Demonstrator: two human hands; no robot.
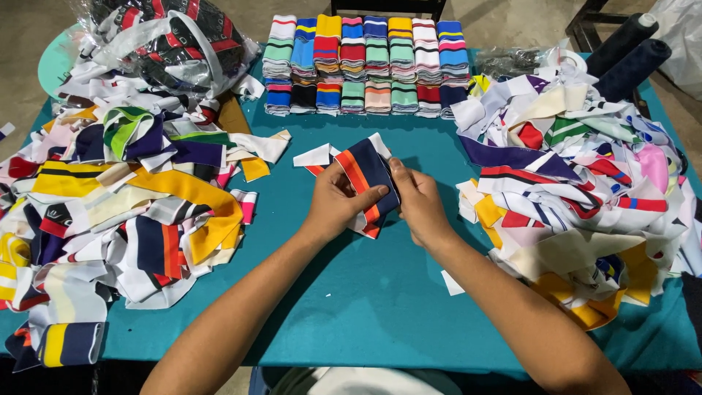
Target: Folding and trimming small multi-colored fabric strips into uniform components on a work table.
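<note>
Navy knit strip with orange-and-white stripe (368,175) sits at frame centre above the teal table (380,292), pinched by left hand (335,205) and right hand (418,205). Folding appears underway; edges should align squarely, matching the folded stacks (365,66) at upper centre.

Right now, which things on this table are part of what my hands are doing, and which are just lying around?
In use:
left hand
right hand
navy fabric strip with orange and white stripes

Lying about:
folded striped cuffs in rows
left scrap heap
right scrap heap
two dark thread cones
</note>
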